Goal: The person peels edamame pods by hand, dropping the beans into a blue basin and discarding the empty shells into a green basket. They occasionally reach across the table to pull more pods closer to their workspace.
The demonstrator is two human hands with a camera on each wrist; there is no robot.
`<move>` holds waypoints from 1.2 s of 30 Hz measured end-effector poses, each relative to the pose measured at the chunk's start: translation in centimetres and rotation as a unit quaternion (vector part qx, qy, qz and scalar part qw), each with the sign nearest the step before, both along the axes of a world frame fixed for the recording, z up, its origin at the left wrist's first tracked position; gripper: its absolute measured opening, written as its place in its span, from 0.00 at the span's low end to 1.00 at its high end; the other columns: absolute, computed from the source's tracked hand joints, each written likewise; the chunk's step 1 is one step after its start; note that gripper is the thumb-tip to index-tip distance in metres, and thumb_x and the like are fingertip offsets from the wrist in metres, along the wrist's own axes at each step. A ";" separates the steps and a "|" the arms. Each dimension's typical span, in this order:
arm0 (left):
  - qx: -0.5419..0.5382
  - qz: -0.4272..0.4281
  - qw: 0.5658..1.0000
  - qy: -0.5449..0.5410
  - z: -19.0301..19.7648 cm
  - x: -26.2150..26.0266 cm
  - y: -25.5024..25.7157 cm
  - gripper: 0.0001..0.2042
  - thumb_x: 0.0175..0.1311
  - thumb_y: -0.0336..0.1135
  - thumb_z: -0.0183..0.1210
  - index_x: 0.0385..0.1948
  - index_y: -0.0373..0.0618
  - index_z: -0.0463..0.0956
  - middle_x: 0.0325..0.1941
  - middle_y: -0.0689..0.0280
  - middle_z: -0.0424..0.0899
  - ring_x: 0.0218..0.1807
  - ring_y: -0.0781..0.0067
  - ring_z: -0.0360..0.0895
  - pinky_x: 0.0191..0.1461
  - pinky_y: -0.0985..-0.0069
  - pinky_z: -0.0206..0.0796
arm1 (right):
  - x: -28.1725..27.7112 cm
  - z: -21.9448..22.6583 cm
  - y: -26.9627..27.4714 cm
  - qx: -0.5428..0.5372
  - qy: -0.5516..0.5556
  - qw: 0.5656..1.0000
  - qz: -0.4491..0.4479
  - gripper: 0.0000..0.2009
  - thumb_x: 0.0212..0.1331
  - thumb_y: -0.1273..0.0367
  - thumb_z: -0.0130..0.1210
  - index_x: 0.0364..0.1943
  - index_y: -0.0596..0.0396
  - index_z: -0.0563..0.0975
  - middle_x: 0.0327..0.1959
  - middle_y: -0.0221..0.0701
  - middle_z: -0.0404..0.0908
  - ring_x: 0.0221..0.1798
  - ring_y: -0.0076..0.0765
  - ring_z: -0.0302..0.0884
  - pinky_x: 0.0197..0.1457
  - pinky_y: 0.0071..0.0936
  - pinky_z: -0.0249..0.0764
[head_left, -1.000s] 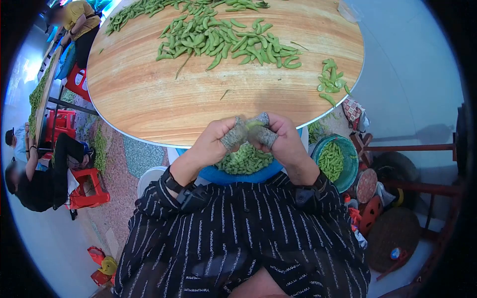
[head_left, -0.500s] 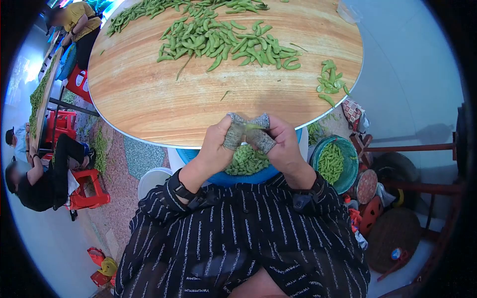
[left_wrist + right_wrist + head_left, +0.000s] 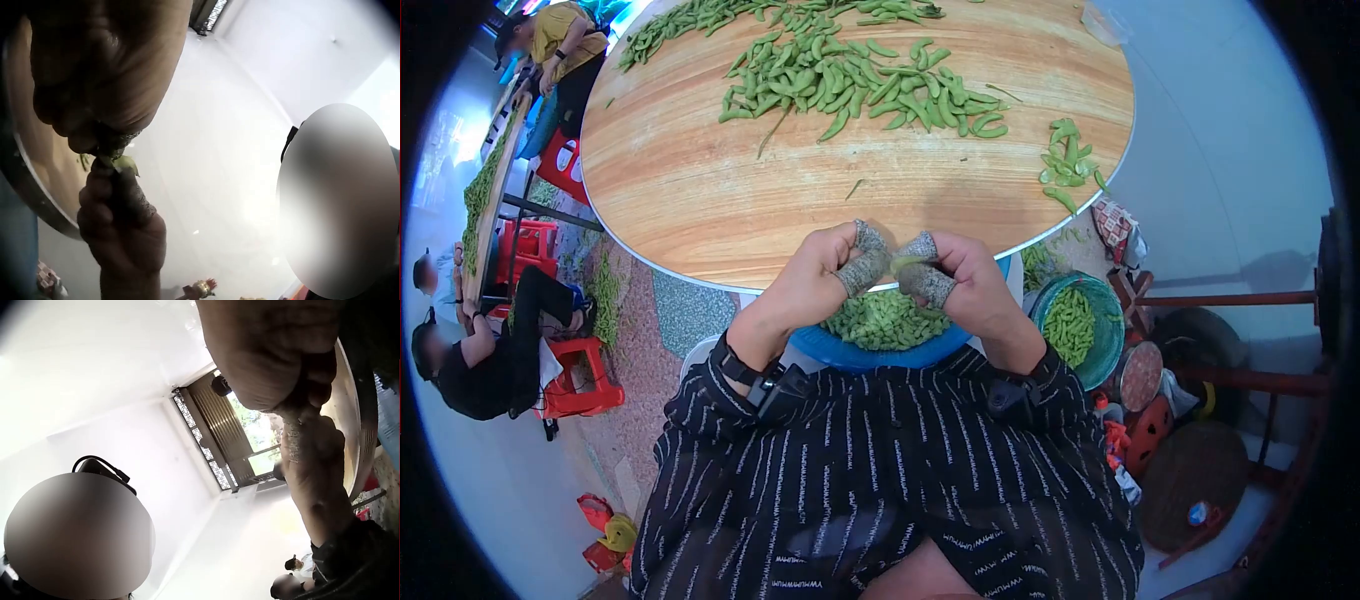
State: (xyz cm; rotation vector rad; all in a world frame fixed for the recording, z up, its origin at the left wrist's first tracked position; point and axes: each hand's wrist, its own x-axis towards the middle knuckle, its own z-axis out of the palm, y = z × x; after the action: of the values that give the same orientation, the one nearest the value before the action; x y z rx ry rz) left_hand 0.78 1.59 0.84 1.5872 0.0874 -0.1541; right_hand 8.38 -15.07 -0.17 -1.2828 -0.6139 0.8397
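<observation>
Both hands meet over the near edge of the round wooden table, with grey knitted covers on thumbs and fingers. My right hand pinches a small green soybean pod between covered thumb and forefinger. From the other side my left hand has its thumb and finger curled at the pod's end. In the left wrist view, the pod shows pale green between the two hands' fingertips. Below the hands, a blue basin holds many green beans, partly hidden by the hands.
Piled soybean pods cover the table's far half; a smaller heap lies at its right edge. A green basin of green beans stands right. Red stools and seated people are at left, a metal rack at right.
My left hand has shifted slightly left, so the covered fingertips of both hands stand farther apart. My right hand stays nearly in place with the pod. The piles on the table look unchanged.
</observation>
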 end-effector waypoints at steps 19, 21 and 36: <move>-0.410 0.108 0.900 0.097 -1.2 -0.3 -1.6 0.07 0.55 0.29 0.52 0.36 0.41 0.69 0.22 0.67 0.70 0.22 0.78 0.65 0.25 0.84 0.57 | -0.6 -0.3 -0.6 0.048 0.044 0.994 -0.090 0.15 0.49 0.78 0.50 0.45 0.61 0.68 0.33 0.29 0.75 0.34 0.22 0.72 0.35 0.19 0.68; -0.426 0.102 0.894 0.100 -1.1 -0.3 -1.3 0.08 0.55 0.30 0.52 0.35 0.41 0.69 0.22 0.67 0.70 0.22 0.78 0.65 0.25 0.84 0.57 | 0.2 -0.2 -1.2 -0.019 -0.103 0.982 -0.157 0.16 0.48 0.78 0.50 0.44 0.62 0.68 0.32 0.31 0.75 0.34 0.23 0.72 0.37 0.20 0.68; -0.419 0.125 0.896 0.078 -1.8 -0.1 -1.8 0.05 0.54 0.27 0.53 0.32 0.40 0.70 0.21 0.67 0.72 0.20 0.81 0.65 0.22 0.87 0.56 | -0.5 1.1 -0.3 0.002 0.042 0.998 -0.036 0.08 0.51 0.78 0.50 0.37 0.61 0.72 0.31 0.26 0.75 0.33 0.17 0.69 0.38 0.15 0.66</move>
State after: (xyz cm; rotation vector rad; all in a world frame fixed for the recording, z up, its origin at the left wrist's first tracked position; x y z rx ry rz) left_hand 0.64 -0.20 -0.99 0.6857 0.3070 -0.0958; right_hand 7.85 -15.33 0.88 -1.2523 -0.5000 0.8274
